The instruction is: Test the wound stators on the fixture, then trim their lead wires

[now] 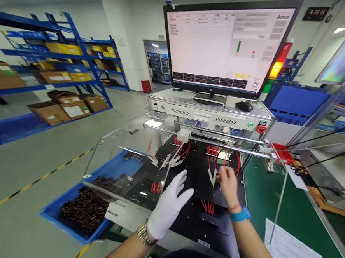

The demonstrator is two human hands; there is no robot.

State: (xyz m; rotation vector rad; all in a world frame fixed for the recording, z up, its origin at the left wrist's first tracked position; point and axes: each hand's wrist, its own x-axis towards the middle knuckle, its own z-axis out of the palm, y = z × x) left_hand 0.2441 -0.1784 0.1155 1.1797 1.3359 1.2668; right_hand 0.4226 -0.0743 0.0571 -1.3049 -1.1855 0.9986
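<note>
My left hand [169, 206], in a white glove, hovers over the black test plate [185, 207] with fingers and thumb apart, holding nothing. Bare and closed, my right hand [228, 183] is at the right of the plate, beside white-sleeved clips [212, 178] on red leads [208, 158]. What its fingers pinch is hidden. More white-sleeved clips [170, 160] lie farther left, under or beside the raised clear cover [125, 141]. Red wires [207, 206] also run at the plate's near side, by a black block [209, 219].
A blue tray [64, 225] of small dark parts stands left of the plate. Above the bench are a monitor [206, 49], a mouse [244, 106] and a red emergency button [261, 129]. Metal rails [218, 141] cross behind my hands. Papers [296, 249] lie on the green mat at right.
</note>
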